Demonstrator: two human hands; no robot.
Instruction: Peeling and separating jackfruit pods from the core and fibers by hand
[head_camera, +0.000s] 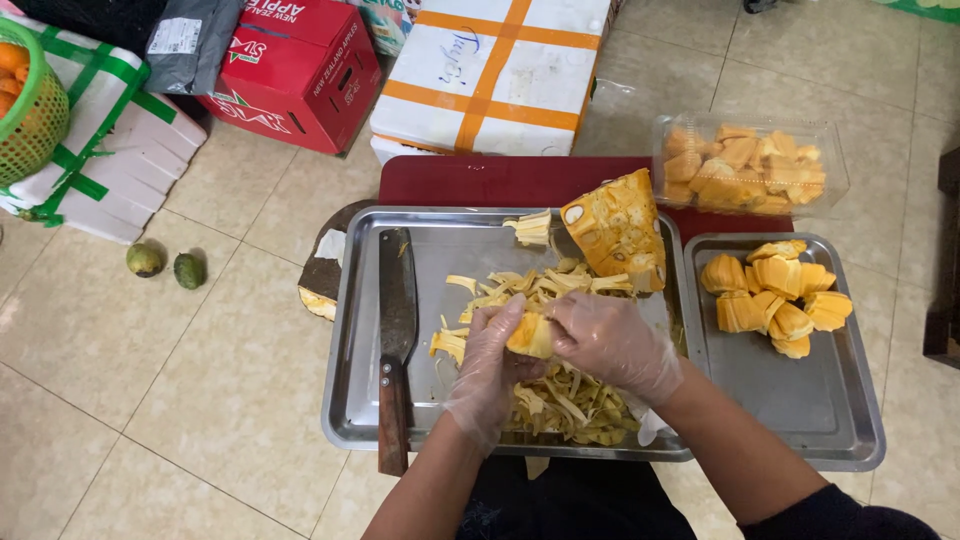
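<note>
View from above, looking down at a person's two gloved hands over a large metal tray (360, 400) on a tiled floor (150, 400); the left hand (490, 365), in a thin clear glove, is curled around a yellow jackfruit pod (530, 337), fingers closed on its left side; the right hand (612, 342), gloved the same way, grips the same pod from the right, thumb and fingers pinched on it; the pod sits between both hands near the middle of the tray, just above a heap of pale yellow fibre strips (560, 400).

At nine o'clock from the hands, a cleaver (396, 320) with a wooden handle lies flat along the tray's left side, blade pointing to twelve; at one o'clock, a wedge of cut jackfruit (615, 228) stands at the tray's far edge; at three o'clock, a smaller metal tray (800, 400) touches the large one and holds a cluster of cleaned pods (775, 295) at its far end; beyond that, at one to two o'clock, a clear plastic box (750, 165) holds more pods.

At ten o'clock, two small green fruits (165, 266) lie on the floor; cardboard and foam boxes (490, 75) line the far edge at eleven to twelve.
</note>
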